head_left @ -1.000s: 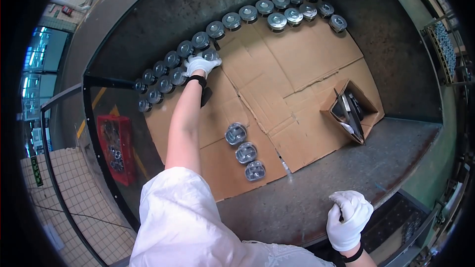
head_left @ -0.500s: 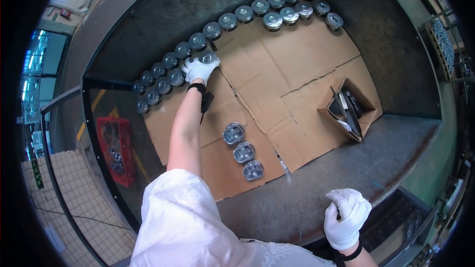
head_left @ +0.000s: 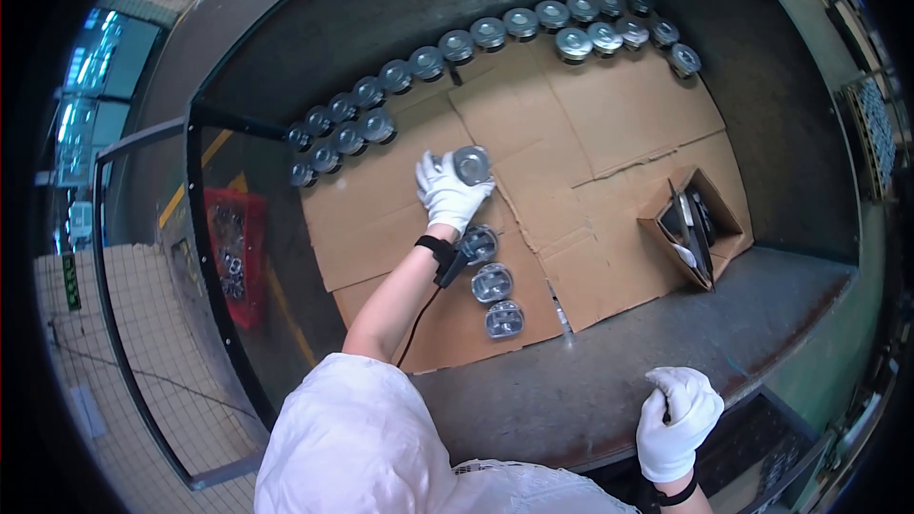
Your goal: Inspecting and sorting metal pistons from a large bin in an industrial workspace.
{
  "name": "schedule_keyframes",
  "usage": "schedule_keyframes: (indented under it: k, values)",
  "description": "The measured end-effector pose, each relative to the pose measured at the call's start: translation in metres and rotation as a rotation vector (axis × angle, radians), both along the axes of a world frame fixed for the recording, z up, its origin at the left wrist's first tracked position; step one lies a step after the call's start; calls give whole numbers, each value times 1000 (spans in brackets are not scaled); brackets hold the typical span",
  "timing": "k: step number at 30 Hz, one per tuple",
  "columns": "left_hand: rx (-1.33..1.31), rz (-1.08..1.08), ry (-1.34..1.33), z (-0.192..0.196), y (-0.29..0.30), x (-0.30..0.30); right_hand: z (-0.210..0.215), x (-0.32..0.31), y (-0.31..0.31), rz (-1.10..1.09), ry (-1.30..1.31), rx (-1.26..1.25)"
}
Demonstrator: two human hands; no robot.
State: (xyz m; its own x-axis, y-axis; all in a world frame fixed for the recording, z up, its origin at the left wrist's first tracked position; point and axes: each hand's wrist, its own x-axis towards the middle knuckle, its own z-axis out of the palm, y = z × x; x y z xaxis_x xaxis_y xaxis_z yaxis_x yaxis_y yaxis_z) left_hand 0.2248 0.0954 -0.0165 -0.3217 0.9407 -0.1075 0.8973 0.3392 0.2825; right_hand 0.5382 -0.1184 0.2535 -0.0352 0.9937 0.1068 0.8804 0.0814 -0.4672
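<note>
My left hand, in a white glove, grips a round metal piston above the cardboard, its disc-shaped face up. Just nearer me, three pistons form a short line with their hollow undersides up; my wrist partly covers the farthest. More pistons stand face up in rows along the far wall of the metal bin. My right hand, also gloved, is curled closed over the bin's near edge at the right. A dark gap shows by its thumb, and whatever it may hold is hidden.
Flattened cardboard sheets line the bin floor. An open cardboard box with dark flat pieces stands at the right. Past the left side bar, a red crate holds metal parts. Dark metal walls enclose the far and right sides.
My left hand has come away from the left end of the rows with a piston, moving nearer and right toward the three pistons. The view has shifted slightly; my right hand stays curled.
</note>
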Motion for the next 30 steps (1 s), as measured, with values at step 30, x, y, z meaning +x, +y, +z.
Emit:
schedule_keyframes:
  k: [30]
  values:
    - [-134,224,145,-11,111,-191,6,-11,7,-11,-81,-77]
